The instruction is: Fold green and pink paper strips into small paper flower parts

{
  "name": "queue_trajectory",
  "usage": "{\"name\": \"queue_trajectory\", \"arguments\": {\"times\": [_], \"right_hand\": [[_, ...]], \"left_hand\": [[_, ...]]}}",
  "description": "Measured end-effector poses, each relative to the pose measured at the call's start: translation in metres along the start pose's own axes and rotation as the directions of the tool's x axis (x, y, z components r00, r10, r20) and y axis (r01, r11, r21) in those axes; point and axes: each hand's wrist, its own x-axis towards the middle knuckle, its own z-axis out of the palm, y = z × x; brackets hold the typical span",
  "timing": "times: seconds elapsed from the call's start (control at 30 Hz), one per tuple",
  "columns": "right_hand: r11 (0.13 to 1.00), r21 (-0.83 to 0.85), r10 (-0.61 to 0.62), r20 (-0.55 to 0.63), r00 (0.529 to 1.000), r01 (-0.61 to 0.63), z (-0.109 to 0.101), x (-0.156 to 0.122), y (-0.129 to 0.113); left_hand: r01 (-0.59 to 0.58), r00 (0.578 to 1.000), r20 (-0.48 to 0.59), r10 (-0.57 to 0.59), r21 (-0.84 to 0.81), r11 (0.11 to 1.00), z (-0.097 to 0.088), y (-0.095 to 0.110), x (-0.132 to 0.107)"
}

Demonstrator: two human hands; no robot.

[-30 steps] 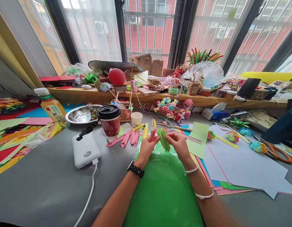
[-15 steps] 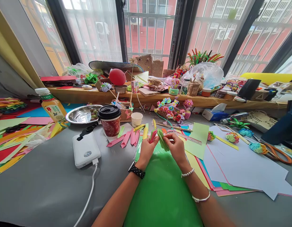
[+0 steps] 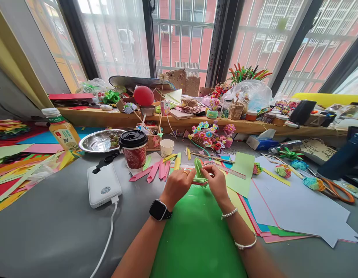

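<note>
My left hand (image 3: 176, 185) and my right hand (image 3: 217, 183) meet just above a large green sheet (image 3: 196, 235) on the grey table. Both pinch a small folded green paper piece (image 3: 198, 172) with a pink layer under it. The left hand shows its back, fingers curled, with a black watch on its wrist. Two bead bracelets sit on the right wrist. Folded pink and yellow paper strips (image 3: 158, 170) lie just beyond the left hand.
A red coffee cup (image 3: 134, 150) and a white power bank (image 3: 103, 186) with its cable stand to the left. Behind them are a steel bowl (image 3: 98, 141) and a juice bottle (image 3: 63, 133). Stacked coloured sheets (image 3: 295, 204) lie right, scissors (image 3: 335, 189) beyond. The sill is cluttered with crafts.
Both hands have turned and lowered the folded piece toward the table; the left hand rolled over so its back and the watch face now show.
</note>
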Motion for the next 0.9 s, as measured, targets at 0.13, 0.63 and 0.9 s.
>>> {"name": "queue_trajectory", "arguments": {"times": [0.13, 0.63, 0.9], "right_hand": [[1.0, 0.022, 0.015, 0.003, 1.0, -0.015, -0.0006, -0.0003, -0.0013], [0.999, 0.03, 0.032, -0.054, 0.998, -0.03, -0.0061, 0.0054, 0.0045], [0.998, 0.054, 0.014, 0.01, 1.0, -0.015, -0.0029, 0.0013, -0.0004]], "left_hand": [[-0.007, 1.0, -0.01, 0.007, 0.001, 1.0, 0.0015, 0.0019, -0.0013], [0.192, 0.975, 0.153, -0.159, -0.23, 0.954, 0.008, 0.0077, -0.0043], [0.645, 0.74, 0.378, -0.557, -0.634, 0.427, 0.0084, 0.007, 0.0039]]}}
